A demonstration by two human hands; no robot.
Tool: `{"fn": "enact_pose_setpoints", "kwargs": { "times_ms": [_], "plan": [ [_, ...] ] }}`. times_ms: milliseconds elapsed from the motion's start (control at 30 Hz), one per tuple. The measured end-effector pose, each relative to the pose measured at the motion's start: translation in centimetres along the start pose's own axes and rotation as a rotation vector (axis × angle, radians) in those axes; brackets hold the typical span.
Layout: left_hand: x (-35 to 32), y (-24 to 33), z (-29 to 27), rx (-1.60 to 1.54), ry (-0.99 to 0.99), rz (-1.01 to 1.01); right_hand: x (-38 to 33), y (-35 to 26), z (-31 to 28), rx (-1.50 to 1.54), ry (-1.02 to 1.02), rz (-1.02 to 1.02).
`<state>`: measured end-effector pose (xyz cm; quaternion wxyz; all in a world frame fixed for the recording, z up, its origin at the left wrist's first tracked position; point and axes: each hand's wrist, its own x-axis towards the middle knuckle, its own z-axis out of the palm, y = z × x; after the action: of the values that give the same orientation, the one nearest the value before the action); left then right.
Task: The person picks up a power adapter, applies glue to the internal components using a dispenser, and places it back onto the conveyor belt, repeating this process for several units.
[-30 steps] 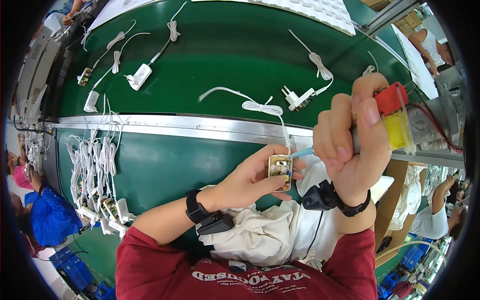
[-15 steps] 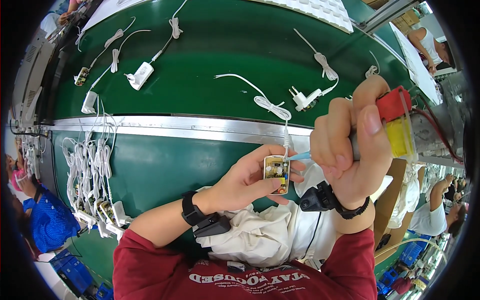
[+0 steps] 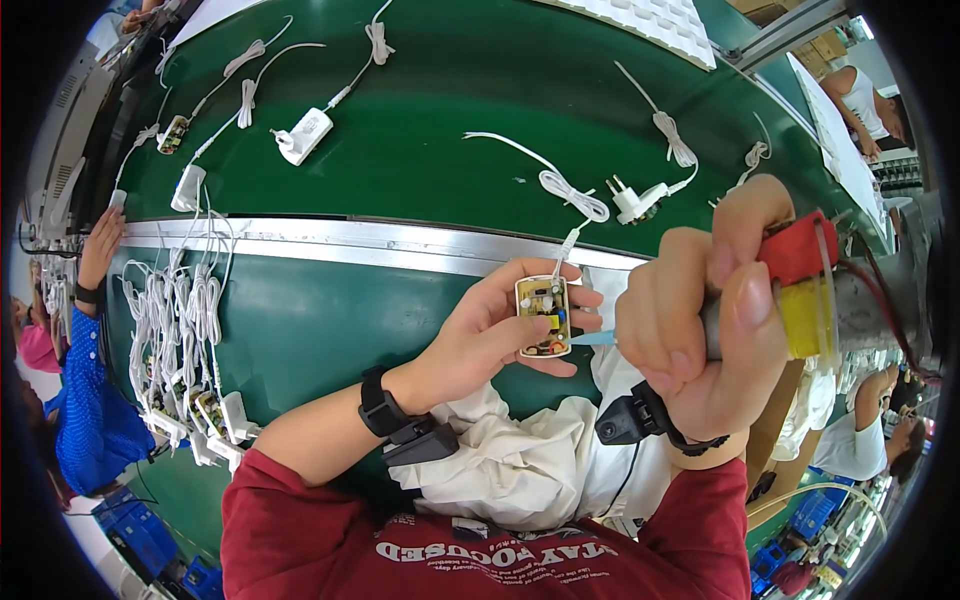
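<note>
In the head view, the left hand [image 3: 488, 328] gripped an open charger casing [image 3: 548, 300], its thumb pressed over the exposed circuit board and its other fingers behind and beyond the far edge. The casing was held above the near green worktop [image 3: 300, 310], board side up, and its white cable [image 3: 574, 196] ran up over the metal rail [image 3: 340, 233] to a tied coil on the green belt [image 3: 420, 110]. The right hand [image 3: 700, 315] was closed firmly around a handheld tool with a red block [image 3: 797, 250] and a yellow band [image 3: 804, 318]; its pale blue nozzle [image 3: 598, 339] pointed at the casing's lower right corner, though whether it touched could not be told. On the belt, a two-pin plug adapter [image 3: 637, 204] lay just right of the coil, and a white adapter [image 3: 305, 134] lay farther left. Bundled white cables [image 3: 185, 315] with adapters were heaped on the worktop's left side. Beyond them, a co-worker's hand [image 3: 102, 238] reached to the belt's edge. White cloth [image 3: 510, 465] covered the lap.
</note>
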<state>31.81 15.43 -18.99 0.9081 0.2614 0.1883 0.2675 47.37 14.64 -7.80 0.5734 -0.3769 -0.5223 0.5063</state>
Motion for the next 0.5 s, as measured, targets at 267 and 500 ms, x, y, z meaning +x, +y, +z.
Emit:
{"fn": "enact_pose_setpoints", "kwargs": {
  "times_ms": [267, 500],
  "plan": [
    [-0.61, 0.06, -0.45, -0.015, -0.009, 0.023, -0.32, 0.33, 0.77, 0.054, 0.005, 0.03],
    [-0.51, -0.29, -0.81, -0.015, -0.011, 0.028, -0.42, -0.01, 0.94, -0.027, 0.053, 0.075]
  ]
}}
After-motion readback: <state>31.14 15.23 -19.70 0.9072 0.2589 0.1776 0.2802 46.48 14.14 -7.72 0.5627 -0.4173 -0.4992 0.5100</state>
